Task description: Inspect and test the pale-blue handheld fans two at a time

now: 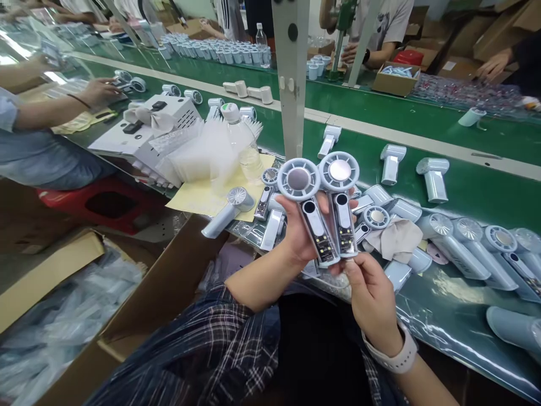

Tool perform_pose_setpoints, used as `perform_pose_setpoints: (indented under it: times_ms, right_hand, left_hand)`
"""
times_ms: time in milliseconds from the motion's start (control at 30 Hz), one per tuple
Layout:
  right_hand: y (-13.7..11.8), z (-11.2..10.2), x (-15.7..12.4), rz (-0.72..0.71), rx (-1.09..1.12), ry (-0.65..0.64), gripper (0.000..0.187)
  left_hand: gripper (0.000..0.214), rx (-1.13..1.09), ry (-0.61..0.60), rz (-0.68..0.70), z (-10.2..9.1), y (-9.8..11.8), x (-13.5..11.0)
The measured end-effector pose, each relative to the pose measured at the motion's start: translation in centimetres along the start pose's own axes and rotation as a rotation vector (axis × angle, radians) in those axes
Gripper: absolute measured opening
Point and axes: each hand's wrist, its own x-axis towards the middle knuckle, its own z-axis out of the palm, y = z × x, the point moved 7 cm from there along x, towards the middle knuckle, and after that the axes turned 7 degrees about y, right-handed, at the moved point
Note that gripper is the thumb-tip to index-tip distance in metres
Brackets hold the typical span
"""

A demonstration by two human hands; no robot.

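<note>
Two light-blue handheld fans stand side by side in my left hand [296,234], its fingers wrapped round their handles from behind. The left fan [310,217] and the right fan [341,208] both have round spoked heads with silver centres. Their handles show dark panels with small lit lights. My right hand [374,299] is closed in a pinch at the foot of the right fan's handle; what its fingertips grip there is hidden. A pale cable [327,282] curves below the fans. More fans and a grey cloth [395,239] lie just behind my hands.
A row of fans [460,242] lies at the right. A bottle [245,146], plastic sleeves [198,155] and a white box [143,132] stand left. An open carton [139,304] holds plastic bags. A metal post [291,84] rises ahead. Co-workers sit left and across the green conveyor [465,186].
</note>
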Motion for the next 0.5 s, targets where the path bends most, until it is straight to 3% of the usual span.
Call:
perform_pose_setpoints:
  times_ms: [167, 267, 433, 500]
  right_hand:
    - [2.2, 0.1, -0.7, 0.204, 0.175, 0.099, 0.042]
    - [2.9, 0.1, -0.9, 0.248, 0.218, 0.107, 0.044]
    - [1.4, -1.3, 0.0, 0.061, 0.016, 0.026, 0.045]
    - [0.5, -2.9, 0.7, -0.062, -0.115, 0.121, 0.042]
  left_hand:
    - [0.094, 0.086, -0.050, 0.083, -0.8, -1.0, -0.1]
    - [0.099, 0.172, -0.012, 0.147, -1.3, -1.4, -0.1]
    - [0.094, 0.113, -0.048, 0.086, -0.5, -1.3, 0.0]
    - [0.083, 0.108, -0.054, 0.075, -0.6, -1.0, -0.1]
